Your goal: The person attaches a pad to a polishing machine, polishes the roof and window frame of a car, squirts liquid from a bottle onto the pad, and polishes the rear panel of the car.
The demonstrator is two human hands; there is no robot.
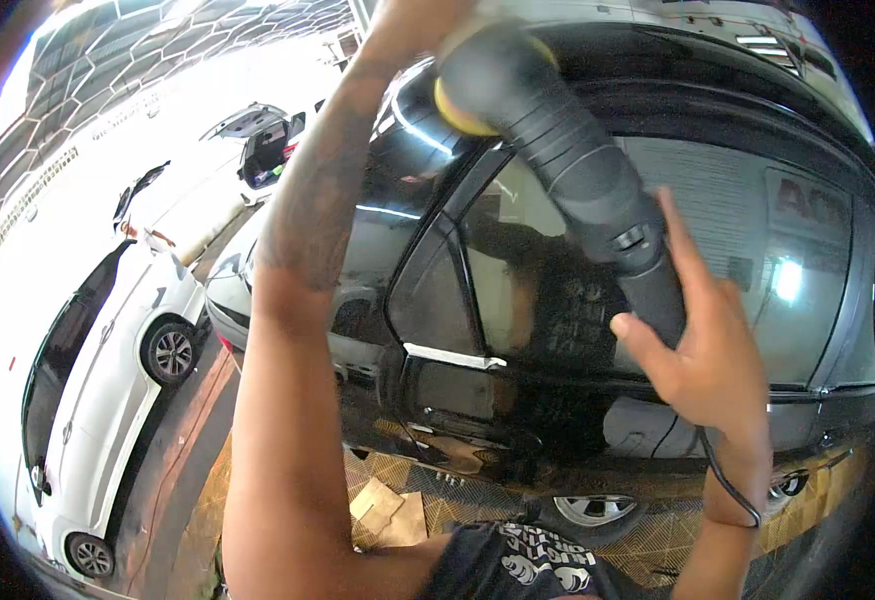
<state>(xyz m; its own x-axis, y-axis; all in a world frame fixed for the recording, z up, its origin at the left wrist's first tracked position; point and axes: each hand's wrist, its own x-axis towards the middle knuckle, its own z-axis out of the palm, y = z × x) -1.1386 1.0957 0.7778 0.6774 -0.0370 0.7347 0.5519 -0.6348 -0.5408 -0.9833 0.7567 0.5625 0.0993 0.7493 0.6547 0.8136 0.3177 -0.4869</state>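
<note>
Diagonally, black polisher (586, 185), handle (652, 298) between right thumb (645, 347) and fingers (688, 248)

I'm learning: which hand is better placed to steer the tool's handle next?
Probably the right hand: it grips the black handle, while the left hand is up near the round head.

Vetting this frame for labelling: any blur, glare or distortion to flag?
Head view: polisher smeared at its pad end, handle crisper; left grip soft and cut by the top edge. Head view: upper-left background blown out; bright glare spot on the black car's side window. Head view: heavy wide-angle bowing, dark corners.
</note>
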